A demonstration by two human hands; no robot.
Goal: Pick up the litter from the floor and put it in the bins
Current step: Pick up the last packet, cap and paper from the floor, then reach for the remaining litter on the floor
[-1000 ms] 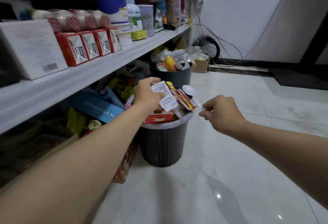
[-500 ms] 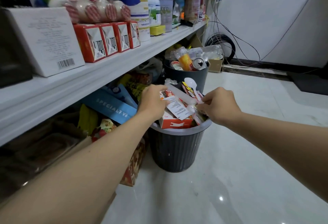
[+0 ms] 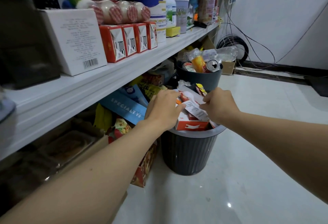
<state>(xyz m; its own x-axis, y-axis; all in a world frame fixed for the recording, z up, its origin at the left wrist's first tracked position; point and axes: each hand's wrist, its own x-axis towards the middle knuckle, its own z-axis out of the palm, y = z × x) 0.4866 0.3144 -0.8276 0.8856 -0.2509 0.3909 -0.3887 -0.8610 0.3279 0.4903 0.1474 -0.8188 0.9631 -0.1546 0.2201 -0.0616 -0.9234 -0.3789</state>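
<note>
Grey near bin [image 3: 188, 152] heaped with litter [image 3: 191, 126], right of the shelf [image 3: 106, 81].
Left hand [image 3: 163, 108] presses flat-fingered on a paper slip [image 3: 195, 110]; right hand [image 3: 220, 106] pinches a plastic spoon [image 3: 188, 96].

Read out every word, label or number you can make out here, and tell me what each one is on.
"SPECIALTY", then a letter or two unclear: blue box under the shelf.
White box: fine print and a barcode, too small to read.
Red cartons: characters blurred.
Slip in the bin: print too small.
Bottle on the shelf: label blurred.
</note>
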